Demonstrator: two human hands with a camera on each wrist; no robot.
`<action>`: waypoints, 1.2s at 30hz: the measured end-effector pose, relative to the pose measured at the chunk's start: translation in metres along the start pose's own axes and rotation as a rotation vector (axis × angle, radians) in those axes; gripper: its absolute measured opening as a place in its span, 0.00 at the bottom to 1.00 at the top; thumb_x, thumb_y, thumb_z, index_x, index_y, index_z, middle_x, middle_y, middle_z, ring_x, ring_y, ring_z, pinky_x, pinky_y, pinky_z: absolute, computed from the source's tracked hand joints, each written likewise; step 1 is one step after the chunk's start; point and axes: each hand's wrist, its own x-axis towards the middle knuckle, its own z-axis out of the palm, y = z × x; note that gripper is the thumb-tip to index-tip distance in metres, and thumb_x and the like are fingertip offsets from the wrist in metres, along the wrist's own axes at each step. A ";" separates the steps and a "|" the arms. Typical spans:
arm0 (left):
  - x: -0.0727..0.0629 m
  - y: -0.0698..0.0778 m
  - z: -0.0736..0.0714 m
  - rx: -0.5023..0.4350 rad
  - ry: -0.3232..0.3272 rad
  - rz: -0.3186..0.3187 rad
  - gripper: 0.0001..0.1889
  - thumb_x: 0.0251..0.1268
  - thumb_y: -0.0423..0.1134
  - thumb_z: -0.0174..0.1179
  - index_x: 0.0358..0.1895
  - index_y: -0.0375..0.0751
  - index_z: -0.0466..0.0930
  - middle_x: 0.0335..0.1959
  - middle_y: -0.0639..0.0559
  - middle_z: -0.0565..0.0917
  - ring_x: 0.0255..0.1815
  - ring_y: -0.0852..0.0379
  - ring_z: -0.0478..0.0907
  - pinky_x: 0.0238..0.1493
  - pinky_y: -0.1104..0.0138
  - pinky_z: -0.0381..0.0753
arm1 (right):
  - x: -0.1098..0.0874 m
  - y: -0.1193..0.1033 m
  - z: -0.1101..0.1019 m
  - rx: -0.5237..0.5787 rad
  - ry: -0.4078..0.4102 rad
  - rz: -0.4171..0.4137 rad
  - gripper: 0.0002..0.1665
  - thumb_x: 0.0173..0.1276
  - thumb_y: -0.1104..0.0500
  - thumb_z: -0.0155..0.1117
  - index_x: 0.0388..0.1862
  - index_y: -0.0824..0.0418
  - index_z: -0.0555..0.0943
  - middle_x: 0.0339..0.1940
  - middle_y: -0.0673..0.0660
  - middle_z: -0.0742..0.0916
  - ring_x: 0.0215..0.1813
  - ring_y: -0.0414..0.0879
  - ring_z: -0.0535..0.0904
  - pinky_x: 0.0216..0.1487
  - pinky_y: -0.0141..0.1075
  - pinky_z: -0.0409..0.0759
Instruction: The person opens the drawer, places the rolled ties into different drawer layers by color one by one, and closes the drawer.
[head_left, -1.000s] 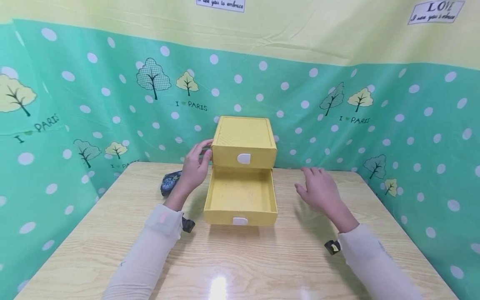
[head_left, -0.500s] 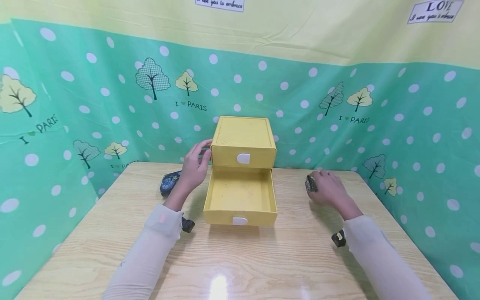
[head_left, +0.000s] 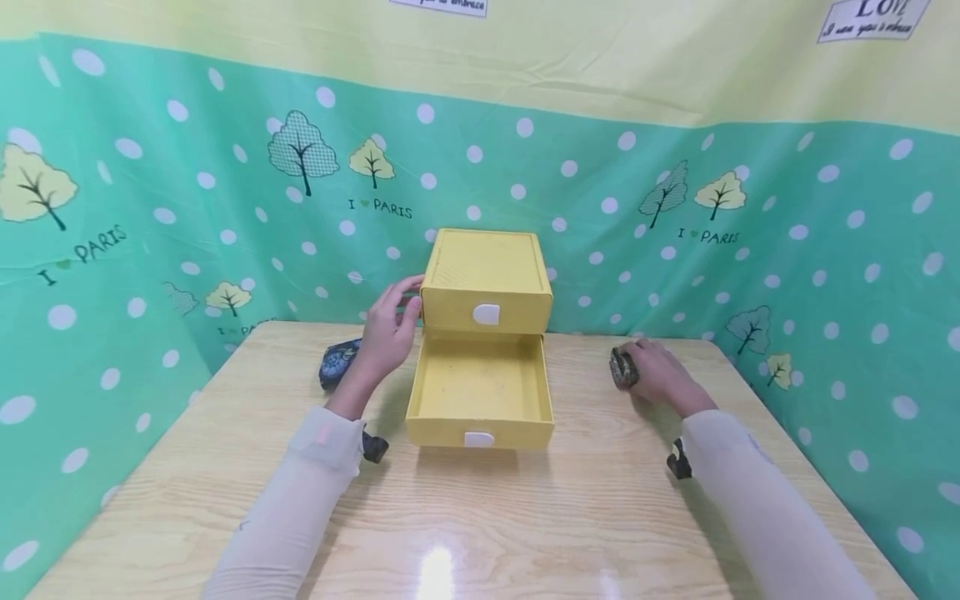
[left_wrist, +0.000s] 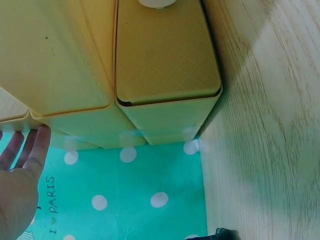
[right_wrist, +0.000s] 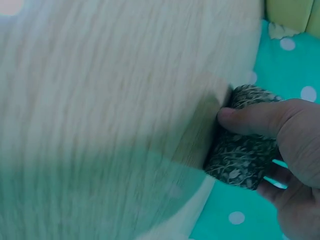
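Observation:
A yellow three-tier drawer unit [head_left: 491, 262] stands at the back of the table. Its middle drawer [head_left: 442, 432] is pulled out and holds nothing; the left wrist view shows the bottom drawer [left_wrist: 167, 60] pushed in beneath it. My left hand [head_left: 388, 333] lies against the unit's upper left side, fingers extended. To the right of the unit, my right hand [head_left: 663, 375] grips a small dark block-shaped thing with a pale leaf pattern [head_left: 622, 369]. In the right wrist view the thumb is across this patterned thing [right_wrist: 240, 157], with fingers partly hidden behind it.
A dark blue flower-patterned thing [head_left: 337, 364] lies on the table behind my left forearm, partly covered. The wooden table [head_left: 525, 525] ends at a green and yellow polka-dot curtain [head_left: 517, 167] at the back and sides.
My right hand has moved slightly right and taken hold of the dark leaf-patterned thing, which its fingers previously hid. My left hand and the drawers stay as they were.

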 end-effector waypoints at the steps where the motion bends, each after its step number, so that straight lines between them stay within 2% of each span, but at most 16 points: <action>1: 0.000 0.002 0.000 0.000 0.001 -0.002 0.19 0.80 0.28 0.49 0.69 0.30 0.72 0.57 0.33 0.79 0.51 0.38 0.80 0.46 0.50 0.88 | 0.001 0.001 0.000 -0.004 -0.002 -0.004 0.41 0.55 0.60 0.80 0.65 0.71 0.74 0.61 0.77 0.77 0.60 0.74 0.73 0.60 0.68 0.76; 7: -0.001 0.004 0.002 -0.003 0.013 -0.009 0.18 0.79 0.25 0.49 0.67 0.26 0.72 0.56 0.30 0.78 0.51 0.35 0.80 0.47 0.45 0.86 | 0.004 0.003 0.000 -0.060 -0.044 -0.038 0.41 0.56 0.61 0.79 0.67 0.70 0.74 0.62 0.75 0.78 0.62 0.72 0.74 0.63 0.66 0.76; 13: -0.001 0.000 -0.001 -0.015 -0.006 -0.007 0.19 0.81 0.31 0.50 0.69 0.34 0.73 0.57 0.36 0.79 0.52 0.41 0.81 0.48 0.51 0.88 | 0.006 0.008 0.003 -0.060 -0.056 -0.045 0.40 0.56 0.64 0.78 0.67 0.70 0.74 0.62 0.74 0.79 0.64 0.71 0.73 0.66 0.66 0.73; 17: -0.001 -0.002 -0.004 -0.021 -0.015 0.001 0.19 0.82 0.35 0.51 0.69 0.39 0.74 0.58 0.40 0.80 0.52 0.46 0.81 0.49 0.55 0.89 | 0.006 0.010 0.002 -0.044 -0.040 -0.064 0.39 0.55 0.65 0.78 0.66 0.68 0.75 0.60 0.72 0.80 0.62 0.71 0.75 0.65 0.66 0.75; 20: -0.001 -0.003 -0.005 -0.022 -0.018 0.001 0.19 0.82 0.35 0.51 0.70 0.39 0.74 0.58 0.41 0.80 0.52 0.45 0.81 0.49 0.55 0.89 | 0.006 0.010 -0.001 -0.050 -0.020 -0.092 0.38 0.54 0.66 0.79 0.64 0.68 0.76 0.57 0.70 0.81 0.59 0.70 0.77 0.63 0.65 0.76; 26: -0.002 -0.003 -0.004 -0.024 -0.013 -0.015 0.19 0.81 0.33 0.51 0.70 0.38 0.73 0.58 0.40 0.80 0.53 0.42 0.81 0.50 0.54 0.88 | 0.008 0.015 0.001 -0.139 0.028 -0.156 0.35 0.54 0.62 0.82 0.59 0.68 0.78 0.51 0.66 0.83 0.54 0.64 0.79 0.59 0.60 0.80; 32: -0.001 -0.002 -0.002 -0.019 -0.005 -0.006 0.19 0.80 0.31 0.52 0.69 0.36 0.73 0.58 0.38 0.80 0.52 0.43 0.81 0.49 0.52 0.88 | 0.006 0.011 -0.004 -0.209 0.039 -0.120 0.33 0.57 0.57 0.81 0.58 0.65 0.78 0.52 0.64 0.83 0.53 0.62 0.77 0.57 0.58 0.79; 36: -0.001 -0.002 0.000 0.003 0.005 -0.004 0.19 0.80 0.30 0.52 0.69 0.34 0.73 0.57 0.37 0.80 0.51 0.43 0.81 0.47 0.52 0.89 | 0.004 0.009 -0.009 -0.201 0.073 -0.119 0.33 0.56 0.58 0.82 0.58 0.65 0.78 0.52 0.65 0.82 0.53 0.62 0.76 0.56 0.59 0.78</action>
